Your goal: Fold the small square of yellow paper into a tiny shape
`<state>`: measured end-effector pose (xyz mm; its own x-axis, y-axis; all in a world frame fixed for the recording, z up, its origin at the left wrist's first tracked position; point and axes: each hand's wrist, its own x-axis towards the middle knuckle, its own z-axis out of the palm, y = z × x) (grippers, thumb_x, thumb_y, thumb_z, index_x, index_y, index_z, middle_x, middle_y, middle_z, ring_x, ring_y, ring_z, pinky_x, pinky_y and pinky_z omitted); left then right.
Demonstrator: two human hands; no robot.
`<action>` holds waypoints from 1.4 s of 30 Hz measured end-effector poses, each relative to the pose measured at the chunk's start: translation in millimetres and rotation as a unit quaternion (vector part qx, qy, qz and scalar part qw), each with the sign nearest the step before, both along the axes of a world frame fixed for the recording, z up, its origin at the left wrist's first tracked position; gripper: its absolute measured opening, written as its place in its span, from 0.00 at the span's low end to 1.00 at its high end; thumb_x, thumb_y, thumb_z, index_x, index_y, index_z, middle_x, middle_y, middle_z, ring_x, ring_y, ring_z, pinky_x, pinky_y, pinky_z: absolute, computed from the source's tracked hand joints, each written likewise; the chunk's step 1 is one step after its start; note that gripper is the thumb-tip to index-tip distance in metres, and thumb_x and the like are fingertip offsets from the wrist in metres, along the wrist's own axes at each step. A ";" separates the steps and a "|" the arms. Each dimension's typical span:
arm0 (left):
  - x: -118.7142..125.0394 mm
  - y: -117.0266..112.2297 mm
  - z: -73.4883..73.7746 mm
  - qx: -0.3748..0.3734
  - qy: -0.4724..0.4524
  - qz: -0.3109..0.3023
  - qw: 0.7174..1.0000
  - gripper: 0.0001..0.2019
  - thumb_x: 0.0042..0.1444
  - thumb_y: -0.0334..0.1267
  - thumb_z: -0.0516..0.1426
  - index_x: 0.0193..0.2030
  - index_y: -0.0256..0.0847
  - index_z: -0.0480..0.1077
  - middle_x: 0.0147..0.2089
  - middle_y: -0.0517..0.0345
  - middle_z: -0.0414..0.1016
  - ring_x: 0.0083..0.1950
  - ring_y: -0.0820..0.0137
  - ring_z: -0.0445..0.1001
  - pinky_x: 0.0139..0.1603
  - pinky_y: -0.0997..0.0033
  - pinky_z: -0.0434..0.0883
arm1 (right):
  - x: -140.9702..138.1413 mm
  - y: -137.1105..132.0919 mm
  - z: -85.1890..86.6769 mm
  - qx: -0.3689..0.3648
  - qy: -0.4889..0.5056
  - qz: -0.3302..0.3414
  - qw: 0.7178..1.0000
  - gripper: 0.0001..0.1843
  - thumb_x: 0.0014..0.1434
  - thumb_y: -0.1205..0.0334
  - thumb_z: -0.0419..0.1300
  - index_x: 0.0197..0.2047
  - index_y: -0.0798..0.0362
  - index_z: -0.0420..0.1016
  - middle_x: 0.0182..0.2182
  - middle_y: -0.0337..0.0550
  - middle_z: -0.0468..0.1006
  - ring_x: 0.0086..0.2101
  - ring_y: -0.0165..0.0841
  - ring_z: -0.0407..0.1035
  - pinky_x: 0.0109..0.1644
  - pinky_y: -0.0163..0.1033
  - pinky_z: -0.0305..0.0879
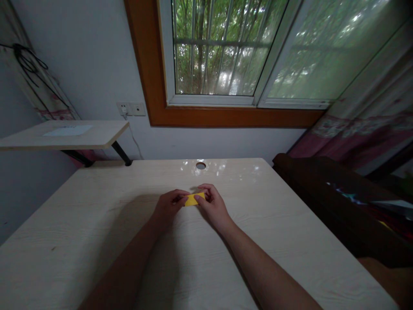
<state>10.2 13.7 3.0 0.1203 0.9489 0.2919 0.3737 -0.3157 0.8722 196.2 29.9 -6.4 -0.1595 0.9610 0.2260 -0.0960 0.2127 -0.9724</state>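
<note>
Between my two hands is a small yellow rectangle of what looks like folded paper (pixel 191 200), held just over the table. My left hand (pixel 168 206) pinches its left end between thumb and fingers. At the right end, my right hand (pixel 214 204) grips it, the thumb lying across the front face and the fingers behind. The back of the yellow paper and some fingertips are hidden.
Under my hands spreads a pale wood-grain table (pixel 200 267), with a round cable hole (pixel 200 165) near its back edge. A raised shelf (pixel 106 129) bearing a sheet of paper (pixel 67 130) stands back left. Dark wooden furniture (pixel 309 189) adjoins the right side, below a curtain (pixel 361 125).
</note>
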 end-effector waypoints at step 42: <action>-1.1 -0.9 0.4 0.029 -0.006 -0.045 0.999 0.10 0.57 0.36 0.59 0.46 0.40 0.75 0.42 0.54 0.78 0.41 0.70 0.77 0.43 0.73 0.74 | 0.4 -3.0 1.3 0.038 -0.043 0.009 0.998 0.15 0.57 0.59 0.63 0.47 0.48 0.69 0.34 0.38 0.74 0.32 0.32 0.67 0.35 0.36 0.64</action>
<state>9.1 12.8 3.4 0.2003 0.9155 0.3489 0.3307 -0.3984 0.8555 196.5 26.9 -5.1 -0.1984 0.9384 0.2830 -0.0181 0.2851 -0.9583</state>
